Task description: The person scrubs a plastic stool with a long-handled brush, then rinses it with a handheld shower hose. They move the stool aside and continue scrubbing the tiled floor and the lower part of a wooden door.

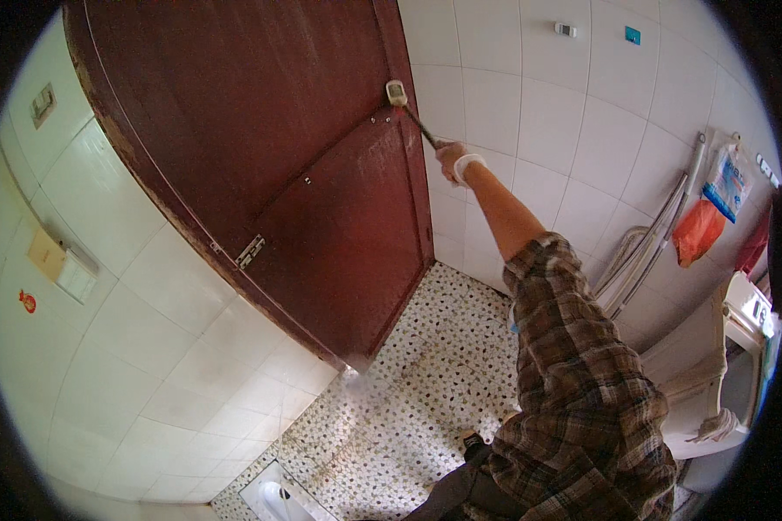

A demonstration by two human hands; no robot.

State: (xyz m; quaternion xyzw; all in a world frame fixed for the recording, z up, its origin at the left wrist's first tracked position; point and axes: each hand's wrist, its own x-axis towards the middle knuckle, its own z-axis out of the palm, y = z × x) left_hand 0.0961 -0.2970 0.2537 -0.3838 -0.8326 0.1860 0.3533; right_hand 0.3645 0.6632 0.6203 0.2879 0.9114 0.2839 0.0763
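Observation:
My right hand point(453, 161), in a thin see-through glove with a whitish cuff, reaches out ahead of me. Its fingers are closed around a dark, thin rod point(420, 125). The rod's far end meets a pale rounded piece point(396, 93) against the dark red door point(313, 215), near its right edge. I cannot tell whether that piece is the rod's head or a fitting on the door. A metal hinge point(250, 251) sits at the door's left side. A brown plaid sleeve point(586, 365) covers my upper arm. My left hand is out of view.
White tiled walls point(489, 104) flank the door. The speckled floor point(423, 365) has a squat toilet point(277, 498) at lower left. On the right, long poles point(665, 228), an orange bag point(698, 231) and a blue-white packet point(726, 182) hang above a white bin-like appliance point(691, 358).

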